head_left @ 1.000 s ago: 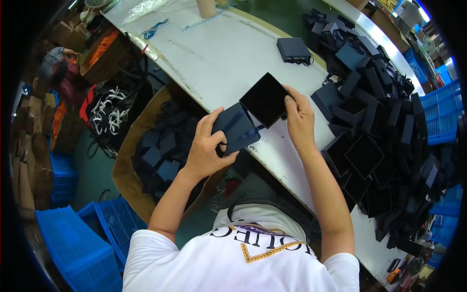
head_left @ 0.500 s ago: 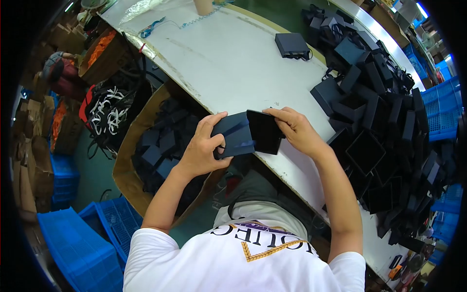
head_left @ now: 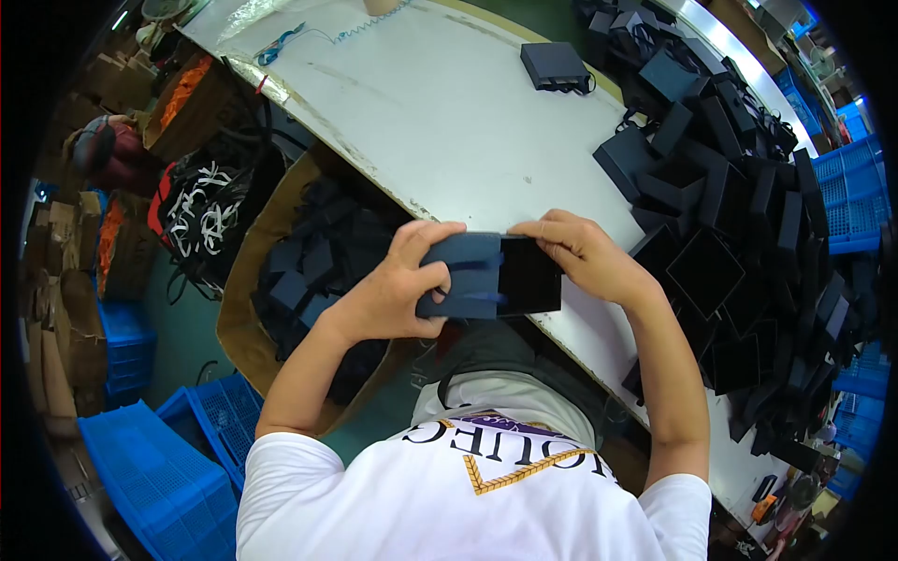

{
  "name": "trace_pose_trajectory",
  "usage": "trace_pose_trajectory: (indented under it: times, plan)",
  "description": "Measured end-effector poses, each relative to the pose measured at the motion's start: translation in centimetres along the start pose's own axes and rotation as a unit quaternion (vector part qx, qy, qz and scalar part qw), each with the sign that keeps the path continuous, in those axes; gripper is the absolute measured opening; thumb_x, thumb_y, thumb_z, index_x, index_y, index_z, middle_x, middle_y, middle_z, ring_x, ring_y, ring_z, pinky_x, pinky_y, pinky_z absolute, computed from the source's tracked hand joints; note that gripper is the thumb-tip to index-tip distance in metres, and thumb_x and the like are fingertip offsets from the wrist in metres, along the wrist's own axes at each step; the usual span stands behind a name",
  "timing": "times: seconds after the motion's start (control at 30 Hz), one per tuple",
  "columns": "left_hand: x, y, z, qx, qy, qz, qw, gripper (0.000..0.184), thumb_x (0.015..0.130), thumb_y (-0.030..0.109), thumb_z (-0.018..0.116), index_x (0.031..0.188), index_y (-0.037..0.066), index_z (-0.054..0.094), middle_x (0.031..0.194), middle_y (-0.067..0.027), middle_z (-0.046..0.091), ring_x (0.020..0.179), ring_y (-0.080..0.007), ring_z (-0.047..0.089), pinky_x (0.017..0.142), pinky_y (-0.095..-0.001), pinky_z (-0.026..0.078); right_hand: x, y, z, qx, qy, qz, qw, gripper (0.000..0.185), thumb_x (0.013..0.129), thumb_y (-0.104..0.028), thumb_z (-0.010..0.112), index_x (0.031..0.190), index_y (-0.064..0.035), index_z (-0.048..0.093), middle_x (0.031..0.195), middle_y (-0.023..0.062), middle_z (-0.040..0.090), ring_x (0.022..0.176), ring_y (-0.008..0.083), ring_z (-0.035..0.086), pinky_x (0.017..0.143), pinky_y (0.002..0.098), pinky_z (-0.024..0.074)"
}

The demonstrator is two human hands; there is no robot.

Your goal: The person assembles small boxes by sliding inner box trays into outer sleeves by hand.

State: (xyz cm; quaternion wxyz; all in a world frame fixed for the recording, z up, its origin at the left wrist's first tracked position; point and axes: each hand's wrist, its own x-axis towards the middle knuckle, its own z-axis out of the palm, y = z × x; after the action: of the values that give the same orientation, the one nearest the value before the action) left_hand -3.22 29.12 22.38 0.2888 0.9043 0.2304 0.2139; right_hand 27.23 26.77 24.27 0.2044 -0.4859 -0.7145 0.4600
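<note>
In front of my chest I hold a small dark blue box in two parts. My left hand [head_left: 412,280] grips the blue sleeve [head_left: 472,251] by its left end, thumb bent over the face and fingers along the edges. Dark ribbon strips cross that face. From the sleeve's right end sticks out a black inner tray [head_left: 530,278], its hollow side toward me. My right hand [head_left: 575,245] pinches the tray's upper edge between thumb and fingers. How deep the tray sits inside the sleeve is hidden.
On the white table [head_left: 412,122] lies a closed dark box [head_left: 554,65]. A big heap of dark boxes [head_left: 706,280] covers its right side. Below left stands a carton [head_left: 241,271] with more dark boxes, near blue crates [head_left: 154,467]. A person [head_left: 112,154] is at far left.
The box has turned from a slant to nearly level and come slightly right and lower. A little less of the black tray shows beyond the sleeve. Both hands keep their hold.
</note>
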Motion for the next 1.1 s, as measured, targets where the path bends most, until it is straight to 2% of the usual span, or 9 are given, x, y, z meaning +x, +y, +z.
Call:
trace_pose_trajectory:
  times: [0.07,0.1,0.17,0.4,0.5,0.63,0.7,0.93,1.1]
  plan:
    - [0.4,0.1,0.3,0.008,0.043,0.010,0.999,0.038,0.059,0.005,0.084,0.080,0.007,0.052,0.149,-0.0212,0.045,0.135,-0.0458,0.041,0.111,-0.0518,0.039,-0.3,-1.0,1.2,0.053,0.068,-0.031,0.996,0.047,0.104,-0.012,0.059,0.150,-0.0074,0.053,0.127,0.0177,0.059,0.119,0.0282,0.058,0.105,0.0359,0.0449]
    - [0.6,0.2,0.5,0.013,0.065,0.014,0.998,0.039,0.059,0.005,0.084,0.080,0.008,0.051,0.149,-0.0219,0.045,0.134,-0.0457,0.042,0.112,-0.0520,0.037,-0.2,-0.7,2.4,0.102,0.111,-0.032,0.988,0.068,0.106,-0.028,0.058,0.163,-0.0052,0.029,0.154,0.0214,0.042,0.142,0.0320,0.044,0.119,0.0389,0.0324]
    - [0.9,0.9,1.6,0.040,0.096,0.012,0.994,0.041,0.059,0.008,0.087,0.081,0.009,0.052,0.147,-0.0215,0.046,0.133,-0.0461,0.040,0.111,-0.0532,0.037,0.2,-0.4,4.8,0.216,0.199,-0.058,0.954,0.084,0.106,-0.041,0.055,0.166,-0.0033,0.010,0.167,0.0262,0.023,0.155,0.0371,0.026,0.126,0.0422,0.0198]
    - [1.0,1.8,5.6,0.040,0.212,-0.007,0.976,0.050,0.056,0.013,0.092,0.078,0.013,0.047,0.143,-0.0223,0.046,0.131,-0.0444,0.039,0.107,-0.0542,0.037,1.6,-3.0,8.8,0.262,0.221,-0.116,0.932,0.081,0.111,-0.051,0.034,0.166,0.0005,0.002,0.172,0.0249,0.011,0.161,0.0353,0.000,0.128,0.0430,0.0073]
    - [0.4,2.2,3.4,0.046,0.205,0.042,0.977,0.050,0.056,0.014,0.092,0.077,0.014,0.047,0.142,-0.0229,0.046,0.127,-0.0441,0.044,0.104,-0.0536,0.039,0.4,-3.8,5.9,0.278,0.118,-0.122,0.945,0.074,0.112,-0.048,0.031,0.166,-0.0010,0.012,0.173,0.0188,0.015,0.161,0.0316,0.004,0.128,0.0423,0.0074]
    - [-1.4,3.4,0.2,0.032,0.207,0.085,0.974,0.053,0.052,0.021,0.094,0.076,0.015,0.047,0.142,-0.0238,0.047,0.120,-0.0441,0.050,0.098,-0.0532,0.043,-1.8,-3.9,0.4,0.144,0.275,-0.142,0.940,0.051,0.112,-0.037,0.042,0.140,0.0006,0.062,0.142,0.0156,0.060,0.135,0.0250,0.053,0.117,0.0361,0.0335]
    - [-2.0,3.7,-0.3,0.029,0.186,0.102,0.977,0.054,0.051,0.024,0.095,0.077,0.016,0.048,0.142,-0.0239,0.048,0.120,-0.0445,0.050,0.096,-0.0522,0.044,-2.5,-4.0,0.7,0.178,0.176,-0.110,0.962,0.047,0.110,-0.036,0.049,0.131,0.0021,0.067,0.131,0.0143,0.066,0.124,0.0224,0.059,0.111,0.0348,0.0398]
    - [-1.4,4.8,-0.2,-0.010,0.161,0.111,0.981,0.054,0.051,0.025,0.097,0.076,0.017,0.050,0.143,-0.0244,0.048,0.120,-0.0451,0.049,0.094,-0.0518,0.045,-2.5,-3.1,2.9,0.378,-0.016,0.015,0.925,0.083,0.111,-0.061,0.022,0.096,0.0023,0.074,0.083,0.0109,0.070,0.083,0.0221,0.065,0.091,0.0372,0.0492]
    - [-1.7,4.9,-0.4,-0.020,0.136,0.098,0.986,0.051,0.049,0.020,0.095,0.075,0.018,0.051,0.143,-0.0241,0.048,0.121,-0.0458,0.046,0.095,-0.0509,0.046,-3.7,-2.0,3.3,0.452,-0.001,0.009,0.892,0.085,0.111,-0.060,0.022,0.093,0.0047,0.074,0.082,0.0120,0.070,0.075,0.0209,0.065,0.082,0.0354,0.0513]
